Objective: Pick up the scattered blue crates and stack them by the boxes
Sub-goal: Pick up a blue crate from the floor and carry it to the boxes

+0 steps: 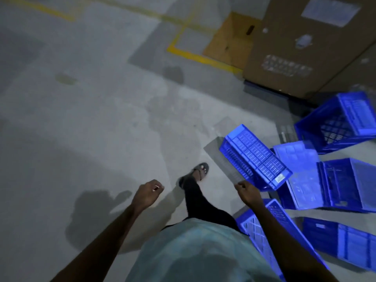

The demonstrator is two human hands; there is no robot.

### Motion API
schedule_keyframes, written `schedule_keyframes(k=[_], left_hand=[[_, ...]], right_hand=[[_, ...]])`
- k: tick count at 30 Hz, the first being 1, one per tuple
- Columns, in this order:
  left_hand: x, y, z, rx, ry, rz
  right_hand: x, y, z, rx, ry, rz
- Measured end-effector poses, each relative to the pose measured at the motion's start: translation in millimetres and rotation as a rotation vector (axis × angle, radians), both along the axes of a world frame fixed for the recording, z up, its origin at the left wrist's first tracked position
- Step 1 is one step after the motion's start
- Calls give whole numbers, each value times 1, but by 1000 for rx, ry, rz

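Tilting crate: a blue slatted plastic crate (254,157) sits between 3 and 4 o'clock, aslant above the floor with its shadow beneath. Its ribbed rectangular wall faces up. A small white sticker (279,177) marks the near corner, its print too blurred to read.
Right hand: the right hand (247,192), at 4 o'clock, has its fingers curled round the tilted crate's nearest corner and grips it.
Scattered crates: more blue plastic crates (335,184) lie jumbled against one another from 3 to 5 o'clock. A lattice-based crate (345,123) at 3 o'clock lies on its side. A grid-walled crate (264,224) at 5 o'clock is just beside the right forearm.
Left hand: the left hand (147,192), at 7 o'clock, is curled into a fist well apart from every crate. A thin pale sliver at its fingers is too small to name.
Boxes: a tall brown corrugated cardboard box (305,47) stands at 2 o'clock, just beyond the lattice-based crate. It carries a white paper sheet (330,9) and a row of white printed symbols (286,65), none legible. A smaller tan cardboard box (230,39) with an oval hand slot stands at 1 o'clock.
Floor: the smooth grey concrete floor (91,119) is stained in patches, with a yellow painted line (203,58) at 12 o'clock.
Person: a pale green shirt (193,251), a black trouser leg and a dark sandal (200,170) show near the centre.
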State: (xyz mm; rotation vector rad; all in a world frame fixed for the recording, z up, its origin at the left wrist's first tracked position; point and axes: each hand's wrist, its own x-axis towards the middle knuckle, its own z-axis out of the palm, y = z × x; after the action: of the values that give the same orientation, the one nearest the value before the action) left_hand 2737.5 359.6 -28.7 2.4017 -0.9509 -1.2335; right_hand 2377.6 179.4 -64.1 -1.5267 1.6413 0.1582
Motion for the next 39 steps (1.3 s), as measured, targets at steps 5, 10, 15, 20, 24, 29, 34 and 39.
schedule_keyframes(k=[5,10,15,20,24,29,34,39], left_hand=[[60,-131,13,23,-36,-77],[87,-272,39,-88,-20,-203],[77,-394,42,-60,42,-429],[55,-495,32,15,50,-754],[37,-562,19,34,74,-969],[24,-633,1,93,98,-1173],[5,-681,-34,214,25,-1400],[-37,-696,-61,259,-1,-1425]], right_hand=[[31,-62,-27,67,21,-114],[59,-133,-21,112,-8,-285],[88,-196,5,24,-77,-490],[96,-214,9,1,-70,-779],[107,-204,12,37,-37,-981],[136,-190,11,123,28,-1268],[167,-199,11,161,68,-1424],[184,-218,-12,169,39,-1502]])
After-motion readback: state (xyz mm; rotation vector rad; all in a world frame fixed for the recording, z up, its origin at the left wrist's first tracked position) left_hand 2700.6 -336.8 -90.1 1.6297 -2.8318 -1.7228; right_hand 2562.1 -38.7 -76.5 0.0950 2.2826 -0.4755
